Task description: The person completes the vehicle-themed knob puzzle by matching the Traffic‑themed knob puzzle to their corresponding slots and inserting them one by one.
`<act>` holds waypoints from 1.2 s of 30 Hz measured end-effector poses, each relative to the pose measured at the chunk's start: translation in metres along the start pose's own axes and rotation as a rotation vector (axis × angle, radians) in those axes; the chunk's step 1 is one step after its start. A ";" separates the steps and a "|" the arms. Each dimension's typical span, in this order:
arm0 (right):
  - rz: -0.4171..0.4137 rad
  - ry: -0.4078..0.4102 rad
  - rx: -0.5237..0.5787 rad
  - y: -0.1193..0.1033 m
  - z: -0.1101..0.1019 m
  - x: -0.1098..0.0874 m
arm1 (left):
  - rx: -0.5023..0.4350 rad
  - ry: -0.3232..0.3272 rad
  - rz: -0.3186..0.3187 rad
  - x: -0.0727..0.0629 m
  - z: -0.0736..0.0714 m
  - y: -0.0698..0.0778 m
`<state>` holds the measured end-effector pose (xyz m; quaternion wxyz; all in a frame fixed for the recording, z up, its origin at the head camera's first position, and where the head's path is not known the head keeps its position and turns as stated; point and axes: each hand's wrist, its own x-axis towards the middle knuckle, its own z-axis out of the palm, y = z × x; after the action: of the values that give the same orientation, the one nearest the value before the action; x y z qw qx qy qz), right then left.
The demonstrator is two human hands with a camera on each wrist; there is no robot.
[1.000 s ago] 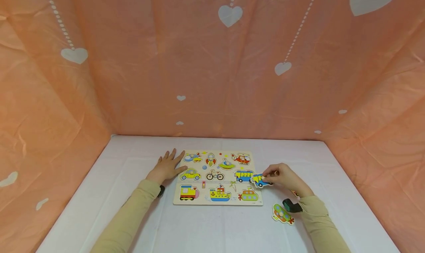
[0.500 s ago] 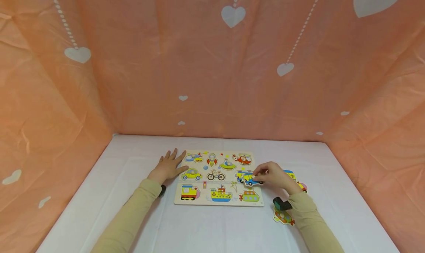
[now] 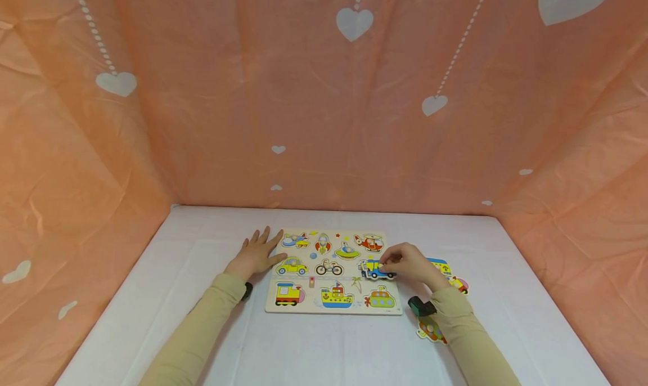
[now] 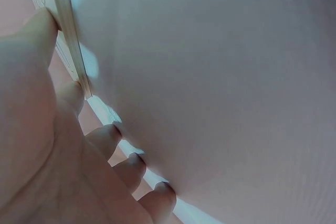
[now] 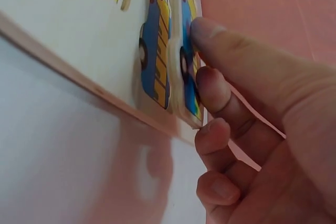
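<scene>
Pink cloth [image 3: 304, 93] hung behind the white desk [image 3: 293, 346], on which the board [image 3: 311, 306] lay flat. The left hand [image 3: 255, 256] was spread, its thumb touching the board's left edge. The right hand [image 3: 411, 262] pinched the bus [image 3: 376, 273] over the board's printed bus, near the right edge; whether piece and board touched was hard to tell. Beyond, partly hidden by the right arm, lay the boat [image 3: 439, 266], submarine [image 3: 430, 328] and train [image 3: 459, 285]

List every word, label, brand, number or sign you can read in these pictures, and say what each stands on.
No readable text in any view.
Tiny marks, perhaps print, at the near right corner of the puzzle board: too small to read.
</scene>
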<state>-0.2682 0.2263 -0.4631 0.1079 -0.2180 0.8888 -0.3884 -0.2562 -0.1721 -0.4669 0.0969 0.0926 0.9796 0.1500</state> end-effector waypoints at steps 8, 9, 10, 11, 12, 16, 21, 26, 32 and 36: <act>-0.007 -0.004 -0.010 -0.005 0.002 0.004 | 0.001 -0.003 0.001 -0.002 -0.002 0.002; -0.014 -0.006 -0.009 -0.005 0.002 0.004 | 0.001 -0.003 0.001 -0.003 -0.002 0.002; -0.017 -0.009 -0.009 -0.005 0.003 0.005 | 0.000 -0.003 0.001 -0.003 -0.003 0.003; -0.020 -0.010 -0.009 -0.006 0.003 0.005 | -0.001 -0.003 0.001 -0.004 -0.003 0.003; -0.017 -0.010 -0.009 -0.006 0.004 0.005 | -0.002 -0.002 0.001 -0.004 -0.004 0.003; 0.001 -0.010 -0.009 -0.008 0.005 0.006 | -0.005 -0.001 0.000 -0.005 -0.004 0.004; 0.015 -0.012 -0.014 -0.009 0.006 0.007 | -0.009 0.000 0.002 -0.004 -0.004 0.004; 0.017 -0.004 -0.019 -0.009 0.009 0.009 | -0.007 -0.001 0.000 -0.003 -0.003 0.003; 0.027 -0.009 -0.005 -0.007 0.012 0.010 | -0.002 -0.002 0.000 -0.002 -0.002 0.002; 0.029 -0.008 0.005 -0.006 0.013 0.010 | -0.004 0.001 -0.001 -0.002 -0.002 0.002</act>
<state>-0.2710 0.2094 -0.4674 0.1176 -0.2063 0.8906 -0.3880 -0.2543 -0.1716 -0.4644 0.0967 0.0916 0.9794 0.1519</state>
